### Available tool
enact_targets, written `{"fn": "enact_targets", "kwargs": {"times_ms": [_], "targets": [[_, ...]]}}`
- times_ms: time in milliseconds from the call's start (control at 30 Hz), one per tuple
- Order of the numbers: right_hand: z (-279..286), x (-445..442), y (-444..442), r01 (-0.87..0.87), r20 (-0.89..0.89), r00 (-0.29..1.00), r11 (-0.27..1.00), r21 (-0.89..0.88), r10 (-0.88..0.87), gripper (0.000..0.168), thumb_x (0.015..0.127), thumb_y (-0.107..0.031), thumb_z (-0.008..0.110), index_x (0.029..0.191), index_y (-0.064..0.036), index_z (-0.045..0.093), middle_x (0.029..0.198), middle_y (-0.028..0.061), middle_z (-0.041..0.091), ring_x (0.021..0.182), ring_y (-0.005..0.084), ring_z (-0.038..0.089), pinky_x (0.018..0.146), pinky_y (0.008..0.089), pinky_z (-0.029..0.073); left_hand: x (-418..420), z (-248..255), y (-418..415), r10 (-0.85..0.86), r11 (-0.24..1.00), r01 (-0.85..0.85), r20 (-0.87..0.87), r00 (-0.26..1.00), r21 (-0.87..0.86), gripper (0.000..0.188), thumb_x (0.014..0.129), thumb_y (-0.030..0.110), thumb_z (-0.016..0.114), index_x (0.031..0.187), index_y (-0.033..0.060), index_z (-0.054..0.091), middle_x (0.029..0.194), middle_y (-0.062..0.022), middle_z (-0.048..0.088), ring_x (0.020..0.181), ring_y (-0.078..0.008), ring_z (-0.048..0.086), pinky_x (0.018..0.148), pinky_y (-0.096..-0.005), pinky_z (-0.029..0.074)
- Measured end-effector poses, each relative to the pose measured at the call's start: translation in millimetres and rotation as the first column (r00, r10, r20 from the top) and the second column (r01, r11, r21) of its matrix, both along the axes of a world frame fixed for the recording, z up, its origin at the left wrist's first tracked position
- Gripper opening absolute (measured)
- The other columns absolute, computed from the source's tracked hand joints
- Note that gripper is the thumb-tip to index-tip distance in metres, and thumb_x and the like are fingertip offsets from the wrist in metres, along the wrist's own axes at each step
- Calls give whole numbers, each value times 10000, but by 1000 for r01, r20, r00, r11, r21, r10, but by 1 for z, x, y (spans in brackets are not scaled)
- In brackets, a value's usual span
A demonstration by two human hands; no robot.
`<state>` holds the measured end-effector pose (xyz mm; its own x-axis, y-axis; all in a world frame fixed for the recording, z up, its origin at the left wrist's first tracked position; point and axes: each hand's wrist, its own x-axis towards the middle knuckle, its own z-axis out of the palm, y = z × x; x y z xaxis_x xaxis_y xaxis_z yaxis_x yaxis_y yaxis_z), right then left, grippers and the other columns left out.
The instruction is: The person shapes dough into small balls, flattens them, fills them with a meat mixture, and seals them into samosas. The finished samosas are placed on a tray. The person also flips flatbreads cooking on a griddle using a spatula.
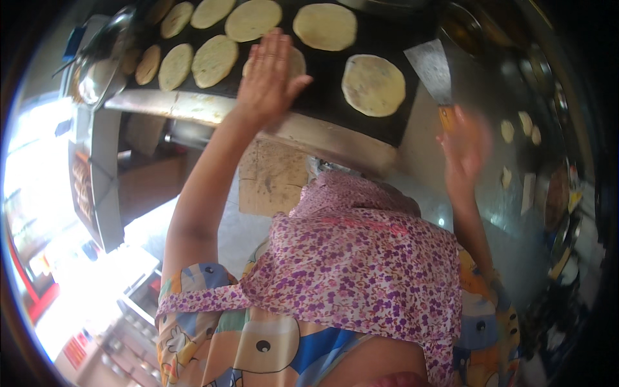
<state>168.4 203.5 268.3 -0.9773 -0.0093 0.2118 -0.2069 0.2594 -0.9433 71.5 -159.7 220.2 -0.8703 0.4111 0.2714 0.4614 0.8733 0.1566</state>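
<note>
My left hand lies flat, fingers extended, over a round flatbread on the dark griddle, hiding much of it. Whether the palm presses on the bread cannot be told. My right hand, blurred, grips the wooden handle of a metal scraper-spatula. Its wide blade points away from me, beside the griddle's right edge. Closest to the blade is a pale flatbread with light brown patches. Another flatbread lies farther back. Several more, such as this speckled one, form two rows to the left.
A metal ledge runs along the griddle's front. At the far left stands a shiny metal bowl. On the right, a metal worktop carries small dough pieces. A pan sits at the back right. Cardboard is below the ledge.
</note>
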Motion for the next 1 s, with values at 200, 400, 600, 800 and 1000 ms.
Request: {"fn": "enact_targets", "kwargs": {"times_ms": [200,400,600,800,1000], "targets": [[0,37,14,162,25,987,986,-44,-161,445,987,-72,514,1419,-4,436,1242,97,580,886,95,557,819,248,471,-17,-16,-21,42,999,-43,52,998,16,844,958,585,409,1497,-38,224,1563,-265,183,1474,-366,150,1193,-467,94],[13,77,15,300,216,932,954,-12,-291,424,984,-98,515,1394,-8,465,1126,73,632,748,83,541,691,228,462,-10,22,-12,-27,999,29,-88,996,23,761,995,523,381,1516,-1,196,1579,-216,183,1484,-346,122,1175,-536,55],[38,93,23,252,370,900,968,-15,-229,360,974,-106,528,1328,-39,538,1072,48,652,669,69,515,618,225,459,43,64,40,-312,939,311,-16,950,147,525,866,212,671,1339,44,515,1504,-148,375,1430,-345,292,1139,-603,144],[23,93,54,218,506,853,967,-132,-123,373,947,-72,525,1320,-56,540,1113,75,655,636,84,509,584,224,448,87,85,73,-377,897,361,15,926,255,412,813,28,660,1222,28,614,1369,-166,520,1298,-385,468,1088,-534,337],[9,76,118,26,529,846,986,-167,67,386,946,-92,528,1328,-36,527,1089,87,675,602,61,477,560,205,424,136,85,133,-184,932,164,33,982,325,394,789,-9,664,1181,16,634,1261,-160,601,1227,-365,543,1020,-478,437]]}}
